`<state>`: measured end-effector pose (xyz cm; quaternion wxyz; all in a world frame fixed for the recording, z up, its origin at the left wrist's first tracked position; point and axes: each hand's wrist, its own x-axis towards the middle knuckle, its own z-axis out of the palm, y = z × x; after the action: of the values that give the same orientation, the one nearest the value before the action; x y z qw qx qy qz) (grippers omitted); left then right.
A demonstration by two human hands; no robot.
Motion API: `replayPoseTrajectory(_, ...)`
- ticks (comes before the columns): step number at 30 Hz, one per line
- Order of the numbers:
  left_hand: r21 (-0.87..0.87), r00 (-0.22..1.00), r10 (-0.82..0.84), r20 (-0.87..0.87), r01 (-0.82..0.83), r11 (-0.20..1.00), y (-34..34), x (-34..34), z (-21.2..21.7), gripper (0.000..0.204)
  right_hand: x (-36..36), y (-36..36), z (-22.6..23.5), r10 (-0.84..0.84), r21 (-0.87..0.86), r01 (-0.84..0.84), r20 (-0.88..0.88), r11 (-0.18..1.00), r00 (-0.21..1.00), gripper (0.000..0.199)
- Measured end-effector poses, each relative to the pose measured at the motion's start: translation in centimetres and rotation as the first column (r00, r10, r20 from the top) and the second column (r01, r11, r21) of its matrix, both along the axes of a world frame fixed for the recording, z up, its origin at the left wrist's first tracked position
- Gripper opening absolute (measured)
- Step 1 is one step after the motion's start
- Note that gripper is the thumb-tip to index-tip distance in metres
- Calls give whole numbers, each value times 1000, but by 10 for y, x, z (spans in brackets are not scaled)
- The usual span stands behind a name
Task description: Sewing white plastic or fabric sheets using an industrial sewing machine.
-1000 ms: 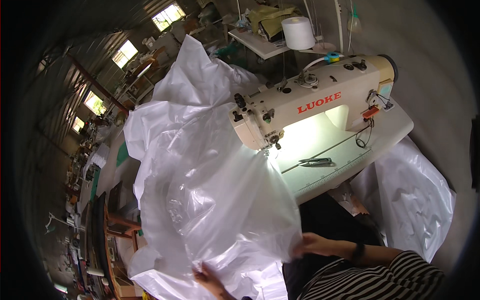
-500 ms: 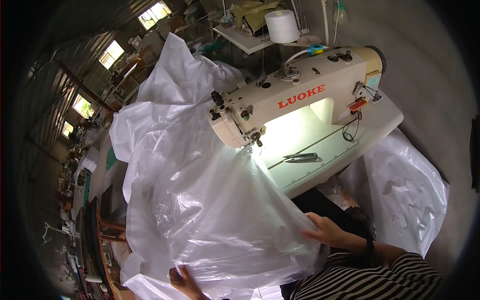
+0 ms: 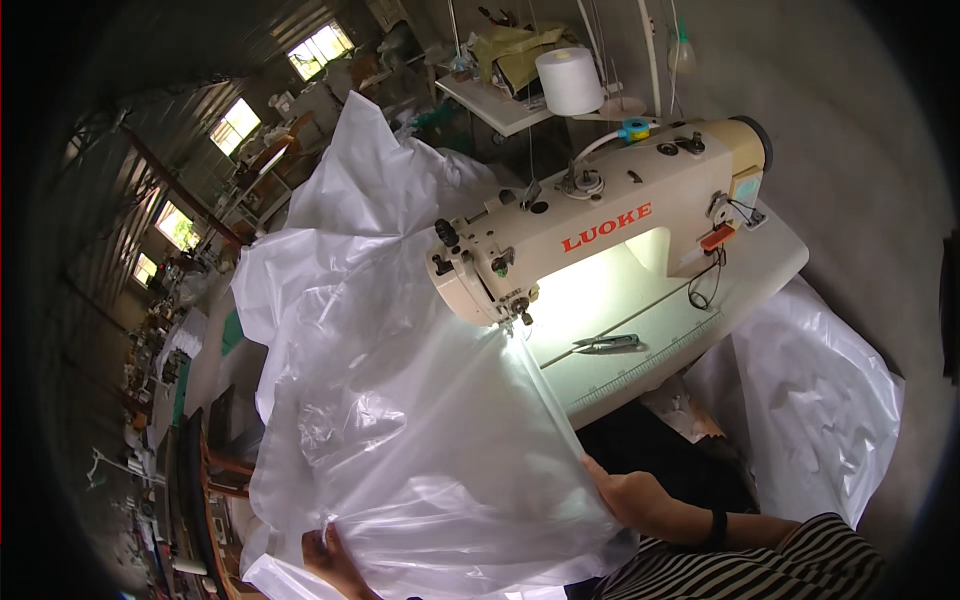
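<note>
A large sheet of clear plastic film (image 3: 400, 430) spreads from the needle end of the cream sewing machine (image 3: 600, 220) toward the person, covering the left part of the machine table (image 3: 760, 260). The right hand (image 3: 625, 495) grasps the film's near right edge; the fingers close over the film and the sheet runs away from them up to the needle. The left hand (image 3: 325, 555) holds the lower edge, well left of the machine, with its fingers pinched on a fold seen through the film. A pair of thread snips (image 3: 608, 343) lies on the lit table just under the machine's arm. A white thread cone (image 3: 570, 82) stands behind the machine. More white plastic (image 3: 810, 410) hangs off the table's right side.
</note>
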<state>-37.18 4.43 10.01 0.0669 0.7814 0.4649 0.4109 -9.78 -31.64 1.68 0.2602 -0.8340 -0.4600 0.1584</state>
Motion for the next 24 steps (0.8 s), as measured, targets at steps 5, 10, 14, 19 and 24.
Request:
replayPoseTrajectory(5, 113, 1000, -23, 12, 21, 993, 24, 34, -15, 22, 23, 26, -6, 13, 50, -17, 88, 999, 996, 69)
replayPoseTrajectory(10, 86, 997, 59, -42, -56, 995, 54, 57, -47, 37, 50, 67, -9, -3, 11, -1, 325, 1000, 946, 65)
replayPoseTrajectory(14, 63, 992, 121, -18, -120, 991, 67, 73, -68, 36, 78, 102, 2, -47, 3, 47, 203, 999, 978, 55)
replayPoseTrajectory(19, 56, 994, 110, 20, -111, 992, 60, 75, -80, 32, 92, 122, 11, -70, -12, 75, 234, 997, 970, 50)
replayPoseTrajectory(24, -51, 999, -13, 32, 14, 999, 40, 59, -67, 26, 98, 98, -1, -59, 148, 76, -116, 986, 992, 61)
